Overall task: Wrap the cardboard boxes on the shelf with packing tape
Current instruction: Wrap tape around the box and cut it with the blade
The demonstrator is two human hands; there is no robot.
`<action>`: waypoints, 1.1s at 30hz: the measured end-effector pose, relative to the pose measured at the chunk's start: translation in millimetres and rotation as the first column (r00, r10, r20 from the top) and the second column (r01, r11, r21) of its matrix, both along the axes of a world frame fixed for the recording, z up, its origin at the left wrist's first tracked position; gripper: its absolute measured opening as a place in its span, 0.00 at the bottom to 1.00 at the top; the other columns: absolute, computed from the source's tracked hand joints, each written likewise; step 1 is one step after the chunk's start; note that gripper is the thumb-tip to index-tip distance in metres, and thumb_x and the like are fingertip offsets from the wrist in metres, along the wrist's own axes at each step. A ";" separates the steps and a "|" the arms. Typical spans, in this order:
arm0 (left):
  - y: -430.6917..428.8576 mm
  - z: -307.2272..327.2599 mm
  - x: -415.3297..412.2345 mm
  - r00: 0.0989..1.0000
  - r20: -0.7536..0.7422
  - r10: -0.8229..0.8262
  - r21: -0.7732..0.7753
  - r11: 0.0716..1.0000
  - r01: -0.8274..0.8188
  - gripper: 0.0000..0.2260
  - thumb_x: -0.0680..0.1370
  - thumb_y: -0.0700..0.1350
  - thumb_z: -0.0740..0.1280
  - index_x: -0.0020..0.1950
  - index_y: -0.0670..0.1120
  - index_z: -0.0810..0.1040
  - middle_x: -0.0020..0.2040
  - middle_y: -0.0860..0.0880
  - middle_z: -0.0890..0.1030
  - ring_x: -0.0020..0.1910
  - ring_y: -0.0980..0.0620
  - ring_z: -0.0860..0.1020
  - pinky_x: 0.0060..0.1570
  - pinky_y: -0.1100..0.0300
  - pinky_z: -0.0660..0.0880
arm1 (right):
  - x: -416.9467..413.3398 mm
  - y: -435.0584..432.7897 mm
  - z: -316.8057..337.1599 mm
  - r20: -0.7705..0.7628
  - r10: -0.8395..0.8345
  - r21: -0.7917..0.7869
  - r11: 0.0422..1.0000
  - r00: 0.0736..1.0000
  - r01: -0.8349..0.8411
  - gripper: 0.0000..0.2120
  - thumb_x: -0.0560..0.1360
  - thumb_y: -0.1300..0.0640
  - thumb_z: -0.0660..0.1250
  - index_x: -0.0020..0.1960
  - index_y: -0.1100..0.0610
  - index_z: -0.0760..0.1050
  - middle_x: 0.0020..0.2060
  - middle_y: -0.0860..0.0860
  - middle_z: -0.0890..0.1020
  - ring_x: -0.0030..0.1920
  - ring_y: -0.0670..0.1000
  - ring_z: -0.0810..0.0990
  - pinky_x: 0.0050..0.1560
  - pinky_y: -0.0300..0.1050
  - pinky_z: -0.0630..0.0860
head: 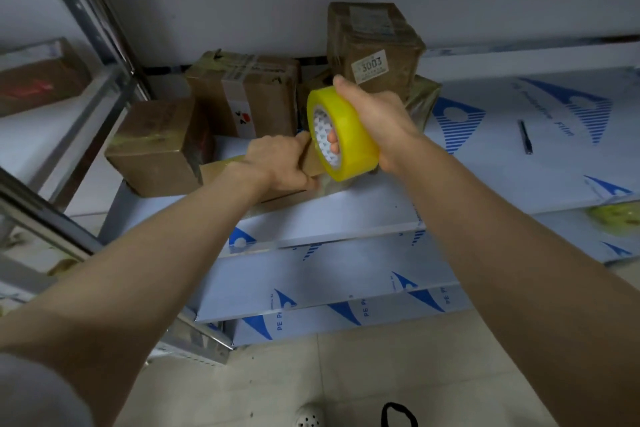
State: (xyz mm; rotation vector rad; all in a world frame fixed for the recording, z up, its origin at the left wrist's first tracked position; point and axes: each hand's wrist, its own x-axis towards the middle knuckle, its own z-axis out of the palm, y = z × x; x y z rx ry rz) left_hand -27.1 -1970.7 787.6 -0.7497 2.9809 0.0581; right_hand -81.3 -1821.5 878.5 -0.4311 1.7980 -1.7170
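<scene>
At the far left, on the neighbouring rack, a brown parcel [38, 76] lay blurred on its own shelf, apart from everything I was handling. On my shelf [346, 215], whose white surface was covered with protective film printed in blue, the leftmost cardboard box [152, 146] sat near the front edge with yellowish tape already across its top. Just behind it and to its right stood a taller taped box [249, 94] with a white label strip down its front.

My left hand [277, 163] was clenched around the small box [308, 166] I was wrapping, pressing it down on the shelf; most of that box was hidden under my fingers and wrist, only a brown face showing between my two hands. Touching that face was the roll of yellow packing tape [346, 135], held tilted in my right hand [377, 121]. That hand grasped the roll firmly, thumb over the top of the rim and fingertips [333, 142] hooked inside the white core.

Behind my right hand a box bearing a sticker marked 3003 [372, 48] rested on top of another tape-wrapped box [424, 100]. Further right, well apart, a dark pen [525, 137] lay on the shelf.
</scene>
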 end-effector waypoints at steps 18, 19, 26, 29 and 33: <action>2.5 24.6 -52.1 0.961 0.216 0.173 0.231 0.947 -0.222 0.40 0.74 0.72 0.48 0.79 0.48 0.49 0.79 0.45 0.49 0.77 0.43 0.49 0.73 0.46 0.49 | 6.9 35.6 -99.2 0.115 0.020 0.210 0.977 0.993 -0.044 0.18 0.76 0.50 0.67 0.47 0.67 0.78 0.25 0.53 0.76 0.16 0.42 0.72 0.18 0.29 0.67; 12.5 19.6 -59.3 0.978 0.142 0.152 0.206 0.962 -0.180 0.38 0.77 0.69 0.47 0.78 0.45 0.52 0.78 0.42 0.54 0.76 0.41 0.54 0.72 0.48 0.54 | 5.5 33.7 -102.6 0.121 0.020 0.209 0.977 0.992 -0.045 0.16 0.76 0.50 0.67 0.44 0.65 0.77 0.23 0.53 0.76 0.16 0.43 0.73 0.19 0.30 0.68; 10.1 -6.0 -77.4 0.973 -0.204 0.106 0.051 0.994 -0.098 0.26 0.83 0.58 0.49 0.53 0.40 0.78 0.54 0.39 0.79 0.54 0.39 0.77 0.43 0.55 0.67 | -9.0 19.6 -116.1 0.182 0.026 0.142 0.988 0.983 -0.053 0.19 0.73 0.47 0.71 0.34 0.62 0.73 0.21 0.56 0.76 0.24 0.55 0.76 0.31 0.46 0.76; -5.2 -4.1 -83.0 0.965 -0.196 0.173 0.145 0.979 -0.146 0.26 0.82 0.59 0.52 0.48 0.39 0.79 0.51 0.38 0.80 0.52 0.39 0.78 0.42 0.56 0.68 | -14.0 13.9 -114.8 0.151 0.041 0.140 0.988 0.988 -0.062 0.19 0.73 0.47 0.70 0.34 0.60 0.73 0.22 0.56 0.76 0.25 0.55 0.76 0.32 0.47 0.76; -1.2 -0.6 -86.0 0.961 -0.077 0.265 0.345 0.911 -0.224 0.36 0.76 0.70 0.47 0.57 0.41 0.78 0.59 0.39 0.78 0.58 0.41 0.76 0.51 0.54 0.69 | -20.7 10.4 -116.8 0.117 0.064 0.185 0.979 0.991 -0.085 0.19 0.74 0.46 0.69 0.35 0.60 0.73 0.22 0.57 0.77 0.23 0.55 0.76 0.30 0.44 0.76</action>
